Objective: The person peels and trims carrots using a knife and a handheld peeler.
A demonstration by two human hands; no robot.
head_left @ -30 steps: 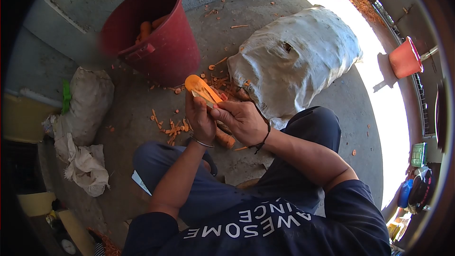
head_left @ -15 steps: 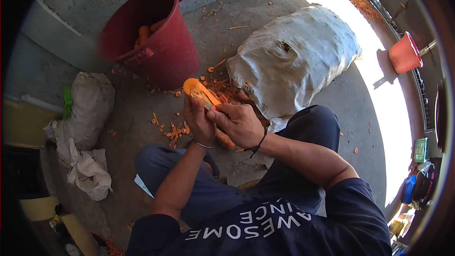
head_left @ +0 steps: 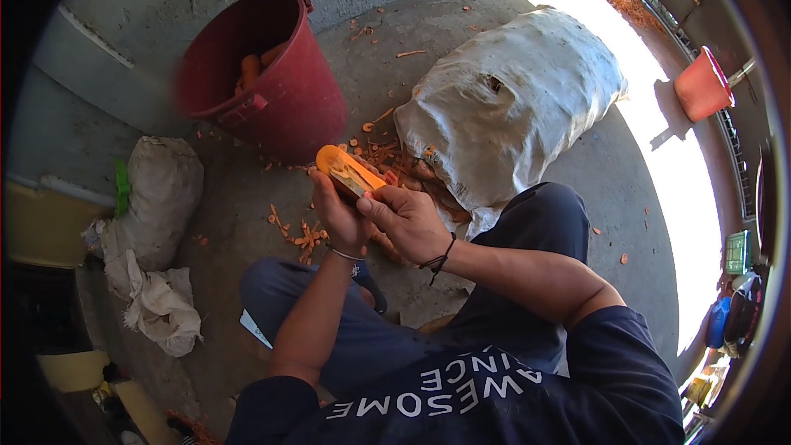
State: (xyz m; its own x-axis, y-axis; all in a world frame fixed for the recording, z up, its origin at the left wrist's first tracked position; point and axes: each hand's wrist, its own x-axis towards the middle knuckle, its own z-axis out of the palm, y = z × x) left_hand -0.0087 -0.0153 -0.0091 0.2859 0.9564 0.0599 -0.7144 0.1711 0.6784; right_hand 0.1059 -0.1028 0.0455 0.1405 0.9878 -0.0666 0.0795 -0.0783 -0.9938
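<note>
An orange carrot with a flat, round cut end lies in my left hand, whose fingers are wrapped beneath it. My right hand pinches a tool with a metal blade against the carrot's side; its handle is mostly hidden by the fingers. Both hands are close together above the floor, over my crossed legs. Carrot peelings and round slices lie on the floor beyond my hands, and more carrots rest by the sack's opening.
A red bucket with carrots inside stands at the upper left. A large white sack lies to the right of it. Another sack slumps at the left. A small red bucket stands at the far right.
Both hands have shifted slightly left and down with the carrot. More of the carrot's side and the blade shows. The view has tilted a little.
</note>
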